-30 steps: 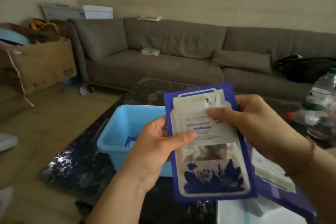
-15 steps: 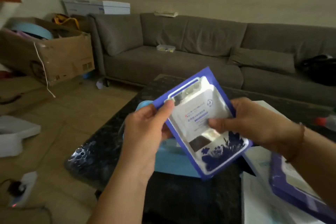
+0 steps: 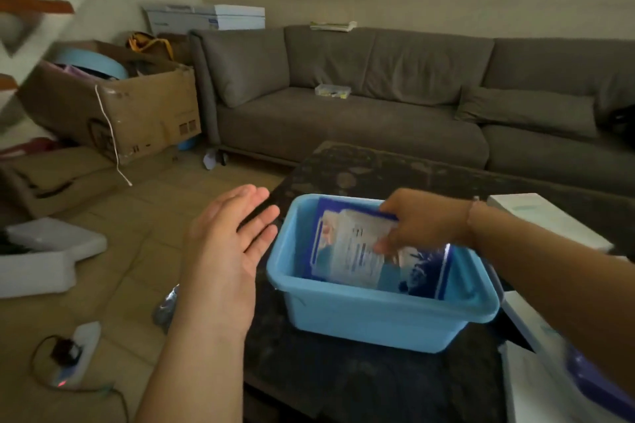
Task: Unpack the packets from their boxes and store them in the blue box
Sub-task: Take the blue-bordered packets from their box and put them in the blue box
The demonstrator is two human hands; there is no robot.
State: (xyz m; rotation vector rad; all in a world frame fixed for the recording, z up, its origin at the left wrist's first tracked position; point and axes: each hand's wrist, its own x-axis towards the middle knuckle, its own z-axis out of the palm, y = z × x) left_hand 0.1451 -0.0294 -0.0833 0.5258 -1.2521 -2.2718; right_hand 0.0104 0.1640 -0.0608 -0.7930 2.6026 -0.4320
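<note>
A light blue box stands on the dark table. My right hand reaches over its rim and grips a blue-and-white packet that lies tilted inside the box. My left hand hovers open just left of the box, palm turned toward it, touching nothing. White boxes lie on the table at the right, and a blue packet shows at the lower right edge under my right arm.
A grey sofa runs behind the table. A large cardboard box sits on the floor at left. White foam pieces and a power strip with a cable lie on the floor near my left arm.
Both hands held the packet in front of me before. My left hand has let go and opened, and my right hand has lowered the packet into the blue box.
</note>
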